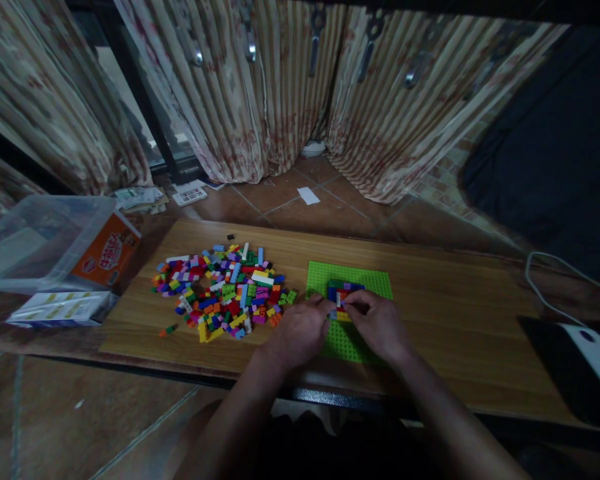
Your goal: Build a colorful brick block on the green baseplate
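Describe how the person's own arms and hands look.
Both forearms are bare, with no sleeves in view. The left hand and right hand wear no gloves, and no watch or bracelet shows. Rings cannot be ruled out.

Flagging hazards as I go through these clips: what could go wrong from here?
The left hand and right hand crowd the small brick build on the green baseplate, so a finger might knock a piece loose. The loose brick pile lies close beside the left hand, which could scatter pieces if it shifts.
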Demonstrator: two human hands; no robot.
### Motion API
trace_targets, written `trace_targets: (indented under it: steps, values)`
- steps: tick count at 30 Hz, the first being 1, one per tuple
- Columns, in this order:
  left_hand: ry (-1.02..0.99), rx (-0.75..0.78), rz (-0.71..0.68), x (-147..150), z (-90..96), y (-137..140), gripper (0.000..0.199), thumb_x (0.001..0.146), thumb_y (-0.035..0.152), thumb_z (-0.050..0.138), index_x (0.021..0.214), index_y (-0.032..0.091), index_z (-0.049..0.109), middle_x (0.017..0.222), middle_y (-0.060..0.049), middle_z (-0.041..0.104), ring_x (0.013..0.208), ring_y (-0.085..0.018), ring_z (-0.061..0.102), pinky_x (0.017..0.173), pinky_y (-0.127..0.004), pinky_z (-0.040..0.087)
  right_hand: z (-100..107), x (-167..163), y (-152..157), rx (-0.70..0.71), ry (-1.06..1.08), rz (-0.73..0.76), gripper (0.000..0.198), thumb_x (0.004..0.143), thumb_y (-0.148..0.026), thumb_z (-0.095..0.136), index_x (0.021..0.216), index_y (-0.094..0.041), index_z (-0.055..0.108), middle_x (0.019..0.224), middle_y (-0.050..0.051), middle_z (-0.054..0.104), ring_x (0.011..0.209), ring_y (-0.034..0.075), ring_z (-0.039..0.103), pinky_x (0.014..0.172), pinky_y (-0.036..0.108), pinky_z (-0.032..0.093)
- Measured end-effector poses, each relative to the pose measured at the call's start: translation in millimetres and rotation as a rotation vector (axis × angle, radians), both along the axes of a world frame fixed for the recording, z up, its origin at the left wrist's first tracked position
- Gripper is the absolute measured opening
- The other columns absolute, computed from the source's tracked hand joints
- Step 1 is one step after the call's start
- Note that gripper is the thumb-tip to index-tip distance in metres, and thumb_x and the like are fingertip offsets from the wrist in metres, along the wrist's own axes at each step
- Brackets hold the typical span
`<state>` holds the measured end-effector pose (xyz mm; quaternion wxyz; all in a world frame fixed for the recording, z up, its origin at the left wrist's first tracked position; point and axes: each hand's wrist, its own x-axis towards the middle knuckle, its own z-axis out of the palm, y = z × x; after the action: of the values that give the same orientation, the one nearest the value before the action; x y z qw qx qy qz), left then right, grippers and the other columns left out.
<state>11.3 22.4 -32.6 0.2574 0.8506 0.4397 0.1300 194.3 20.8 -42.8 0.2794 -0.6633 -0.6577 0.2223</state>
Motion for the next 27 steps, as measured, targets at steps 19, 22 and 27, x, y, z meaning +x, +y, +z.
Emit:
trace_targets:
  steps: [19, 22, 27]
  values:
    - [0.015, -0.024, -0.001, -0.5, 5.3, 0.0, 0.029, 0.090, 0.018, 0.046, 0.116, 0.022, 0.056, 0.109, -0.006, 0.059, 0.098, -0.021, 0.060, 0.088, -0.036, 0.050, -1.2, 9.7, 13.3, 0.008, 0.023, 0.114, 0.014, 0.082, -0.022, 0.058, 0.075, -0.022, 0.070, 0.078, 0.001, 0.072, 0.070, 0.017, 0.065, 0.070, 0.030, 0.048]
    - [0.024, -0.022, -0.006, -0.4, 6.5, -0.1, 0.028, 0.091, 0.018, 0.044, 0.116, 0.022, 0.055, 0.109, -0.006, 0.059, 0.099, -0.021, 0.059, 0.088, -0.036, 0.049, 1.4, 9.9, 15.0, -0.025, 0.035, 0.110, 0.015, 0.080, -0.022, 0.058, 0.072, -0.022, 0.071, 0.075, 0.001, 0.072, 0.069, 0.016, 0.065, 0.070, 0.030, 0.048]
    - [0.048, -0.024, -0.012, 0.4, 7.5, -0.3, 0.032, 0.090, 0.019, 0.046, 0.121, 0.022, 0.053, 0.112, -0.007, 0.059, 0.100, -0.021, 0.059, 0.088, -0.036, 0.050, 3.6, 9.8, 14.5, -0.021, 0.009, 0.129, 0.015, 0.079, -0.022, 0.059, 0.076, -0.023, 0.073, 0.082, 0.001, 0.074, 0.073, 0.017, 0.066, 0.073, 0.031, 0.048]
